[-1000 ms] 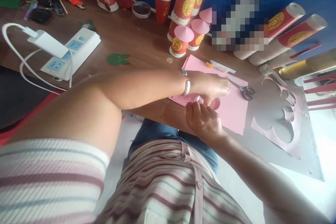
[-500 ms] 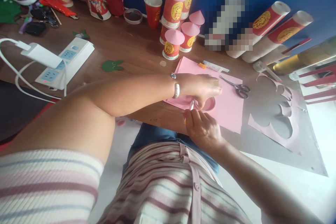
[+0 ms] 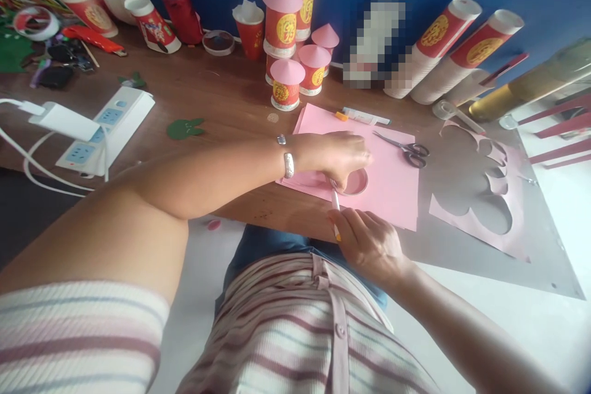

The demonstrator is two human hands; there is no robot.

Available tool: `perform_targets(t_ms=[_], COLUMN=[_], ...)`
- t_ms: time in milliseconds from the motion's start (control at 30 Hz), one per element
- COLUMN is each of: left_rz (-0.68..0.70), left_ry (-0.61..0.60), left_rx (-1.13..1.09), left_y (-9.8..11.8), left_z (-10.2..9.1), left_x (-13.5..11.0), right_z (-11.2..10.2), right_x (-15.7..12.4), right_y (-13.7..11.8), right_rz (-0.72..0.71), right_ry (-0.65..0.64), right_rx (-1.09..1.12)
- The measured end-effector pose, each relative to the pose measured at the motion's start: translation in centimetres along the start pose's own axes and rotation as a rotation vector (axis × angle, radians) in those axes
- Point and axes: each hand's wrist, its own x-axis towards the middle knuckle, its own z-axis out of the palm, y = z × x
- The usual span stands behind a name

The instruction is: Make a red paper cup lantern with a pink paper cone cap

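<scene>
My left hand (image 3: 339, 157) is curled over a round, ring-edged disc (image 3: 359, 183), its thumb at the near-left rim. The disc rests flat on a stack of pink paper (image 3: 394, 197); whether it is a lid or a tape roll I cannot tell. My right hand (image 3: 369, 240) is closed around a white marker (image 3: 335, 199) with an orange end, its tip pointing at the disc's near rim. Scissors (image 3: 409, 149) lie partly open on the paper's right side. At its far edge are an orange cap (image 3: 341, 116) and another white marker (image 3: 367, 116).
Red cups with pink cone roofs (image 3: 286, 77) stand behind the paper. Pink paper offcuts (image 3: 517, 197) with round cutouts lie to the right. At left are a white power strip (image 3: 111, 129) with cables and a green rabbit-shaped cutout (image 3: 184, 128). Decorated paper tubes (image 3: 484, 52) lean at the back right.
The view has shifted, so most things appear further left. My right hand has drawn back from the left hand toward the table's near edge, showing more of the marker. My left hand stays on the disc.
</scene>
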Motion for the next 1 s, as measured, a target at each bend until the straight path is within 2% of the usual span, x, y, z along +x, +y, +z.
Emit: perform_targets(t_ms=[100, 267, 467, 733, 1000], left_rz=[0.038, 0.026, 0.033, 0.064, 0.062], left_ry=[-0.106, -0.120, -0.107, -0.048, -0.046], left_rx=[0.141, 0.182, 0.179, 0.134, 0.119], left_y=[0.2, 0.4, 0.1, -1.0, -0.8], left_z=[-0.3, -0.5, -0.3, 0.9, 0.6], left_x=[0.0, 0.1, 0.2, 0.3, 0.1], right_z=[-0.2, -0.7, -1.2, -1.7, -1.8], right_x=[-0.5, -1.1, -2.0, -3.0, -3.6], right_y=[0.4, 1.3, 2.4, 3.5, 4.3], right_rz=[0.017, 0.055, 0.094, 0.124, 0.144], right_ry=[-0.008, 0.017, 0.033, 0.021, 0.012], right_rx=[0.027, 0.124, 0.212, 0.247, 0.289])
